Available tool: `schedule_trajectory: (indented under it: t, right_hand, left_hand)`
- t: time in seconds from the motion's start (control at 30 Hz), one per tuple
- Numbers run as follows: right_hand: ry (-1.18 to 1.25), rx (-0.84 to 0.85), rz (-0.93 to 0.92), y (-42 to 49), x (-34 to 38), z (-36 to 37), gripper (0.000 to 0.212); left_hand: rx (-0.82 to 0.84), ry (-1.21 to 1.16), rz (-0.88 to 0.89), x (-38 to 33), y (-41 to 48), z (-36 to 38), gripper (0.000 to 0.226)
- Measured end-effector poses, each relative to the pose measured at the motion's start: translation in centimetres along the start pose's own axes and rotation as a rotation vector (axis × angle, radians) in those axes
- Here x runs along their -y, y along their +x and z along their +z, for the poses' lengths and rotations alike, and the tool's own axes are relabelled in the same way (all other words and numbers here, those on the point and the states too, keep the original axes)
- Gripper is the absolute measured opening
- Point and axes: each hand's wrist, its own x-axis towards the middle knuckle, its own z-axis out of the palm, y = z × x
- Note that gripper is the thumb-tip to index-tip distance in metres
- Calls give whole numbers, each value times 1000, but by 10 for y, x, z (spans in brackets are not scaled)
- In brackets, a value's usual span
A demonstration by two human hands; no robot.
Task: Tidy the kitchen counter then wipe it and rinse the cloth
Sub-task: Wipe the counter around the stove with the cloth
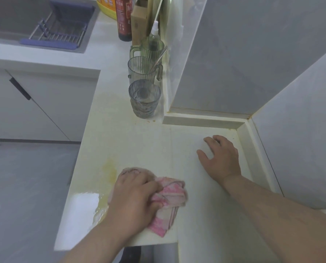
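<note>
My left hand point(134, 202) grips a crumpled pink and white striped cloth point(172, 198) and presses it onto the pale counter point(139, 145) near its front edge. A wet yellowish patch point(101, 202) lies on the counter just left of that hand. My right hand point(220, 158) rests flat on the counter with its fingers spread, near the back right corner, holding nothing.
A clear tumbler point(144, 98), a ribbed mug with a spoon point(144, 70) and a green mug point(151, 47) line the wall. Behind them stand a spray bottle point(154, 32), a dark sauce bottle point(123, 18) and a box. The sink with a drying rack point(57, 33) is at far left.
</note>
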Motion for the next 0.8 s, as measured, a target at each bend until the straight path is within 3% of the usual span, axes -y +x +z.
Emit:
schedule_trajectory:
  t: [0.2,0.4,0.8]
  right_hand:
    - [17,-35,-92,-8,5,-1,63]
    - [81,39,-228,-7,36,10,46]
    - [68,-3,-224,-3,39,19,37]
  left_hand:
    - [-1,-36,-54,5,6,-1,35]
    - [13,-13,-137,15,28,-3,34]
    - [14,73,-253,42,98,-13,46]
